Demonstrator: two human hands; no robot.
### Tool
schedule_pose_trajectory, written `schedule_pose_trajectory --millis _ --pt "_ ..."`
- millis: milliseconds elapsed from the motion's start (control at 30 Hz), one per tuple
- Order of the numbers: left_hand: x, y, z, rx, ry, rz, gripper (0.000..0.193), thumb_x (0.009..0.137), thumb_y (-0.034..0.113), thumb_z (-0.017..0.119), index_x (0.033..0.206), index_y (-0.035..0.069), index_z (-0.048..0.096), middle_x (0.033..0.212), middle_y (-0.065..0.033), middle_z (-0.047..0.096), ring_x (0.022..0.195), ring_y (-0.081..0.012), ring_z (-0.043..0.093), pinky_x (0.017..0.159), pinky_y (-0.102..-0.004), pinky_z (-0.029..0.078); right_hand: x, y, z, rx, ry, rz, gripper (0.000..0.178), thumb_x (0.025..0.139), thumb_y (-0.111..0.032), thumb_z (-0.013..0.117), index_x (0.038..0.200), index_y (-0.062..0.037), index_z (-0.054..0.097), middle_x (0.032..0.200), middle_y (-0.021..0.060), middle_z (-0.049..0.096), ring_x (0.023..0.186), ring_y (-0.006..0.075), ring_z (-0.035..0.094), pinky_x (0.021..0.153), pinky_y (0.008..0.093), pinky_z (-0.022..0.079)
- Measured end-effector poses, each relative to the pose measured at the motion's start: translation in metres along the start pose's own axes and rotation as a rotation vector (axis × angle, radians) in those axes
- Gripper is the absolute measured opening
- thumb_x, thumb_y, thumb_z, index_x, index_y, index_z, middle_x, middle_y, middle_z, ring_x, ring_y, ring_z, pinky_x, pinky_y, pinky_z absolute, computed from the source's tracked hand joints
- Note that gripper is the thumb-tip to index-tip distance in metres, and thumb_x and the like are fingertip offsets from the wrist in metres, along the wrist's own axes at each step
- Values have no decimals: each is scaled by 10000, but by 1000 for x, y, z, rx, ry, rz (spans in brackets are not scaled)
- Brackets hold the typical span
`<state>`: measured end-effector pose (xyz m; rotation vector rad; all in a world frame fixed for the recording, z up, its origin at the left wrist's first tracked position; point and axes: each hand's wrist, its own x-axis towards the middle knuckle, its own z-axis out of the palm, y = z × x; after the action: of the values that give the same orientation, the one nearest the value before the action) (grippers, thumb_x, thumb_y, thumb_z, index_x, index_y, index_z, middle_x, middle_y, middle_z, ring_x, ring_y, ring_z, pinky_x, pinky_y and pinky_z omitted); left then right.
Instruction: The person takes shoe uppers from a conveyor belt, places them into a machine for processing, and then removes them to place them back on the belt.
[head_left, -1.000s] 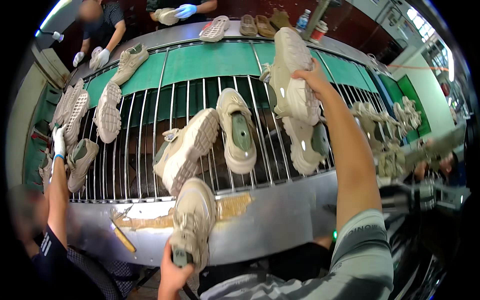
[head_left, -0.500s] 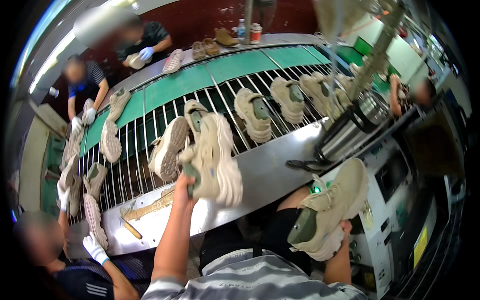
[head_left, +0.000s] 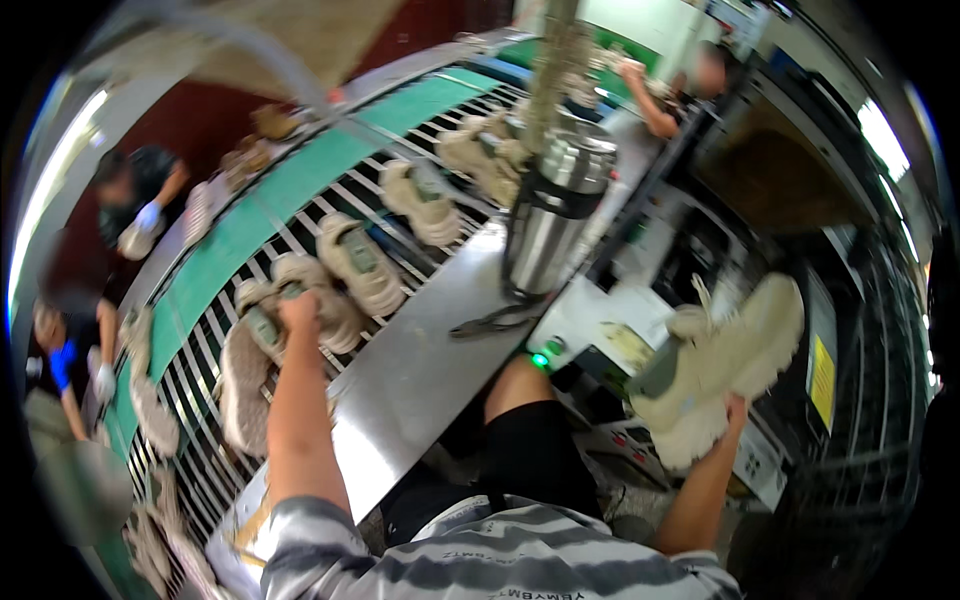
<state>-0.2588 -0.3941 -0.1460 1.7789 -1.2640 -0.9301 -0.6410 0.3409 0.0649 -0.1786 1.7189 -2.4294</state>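
Pinching a beige, thick-soled shoe (head_left: 722, 360), green inside, the right grip (head_left: 737, 408) holds it aslant.

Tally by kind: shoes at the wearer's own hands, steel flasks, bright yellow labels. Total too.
Shoes: 2 (one in the right hand, one at the left hand)
Steel flask: 1
Bright yellow label: 1
Total: 4

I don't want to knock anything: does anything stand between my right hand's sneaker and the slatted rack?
Yes: the steel thermos on the metal ledge stands between the sneaker in your right hand and part of the slatted rack.
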Motion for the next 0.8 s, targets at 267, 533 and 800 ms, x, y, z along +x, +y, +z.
schedule_pose_trajectory --millis 267,533,800 --pt "-105 71 11 50 -33 230 695 709 180 691 1306 -65 433 1273 -277 504 1169 -432 497 977 -441 405 147 -90 90 -449 168 -190 976 593 -54 736 1445 -59 261 1298 158 482 1121 302 547 907 384 487" --pt "-286 -64 -81 -147 -296 434 350 887 -9 522 1232 -64 521 1167 -140 573 956 -182 588 861 -304 471 361 -42 70 -1042 305 -75 864 511 -192 786 1265 77 463 1196 207 564 1079 293 570 862 408 492" --pt "-407 -111 -134 -525 -620 -82 390 896 -1 489 1283 -50 489 1240 -181 578 1110 -228 574 967 -329 452 364 19 49 -1314 245 -65 908 676 -360 697 1406 44 338 1452 256 353 1329 360 381 1056 409 359"
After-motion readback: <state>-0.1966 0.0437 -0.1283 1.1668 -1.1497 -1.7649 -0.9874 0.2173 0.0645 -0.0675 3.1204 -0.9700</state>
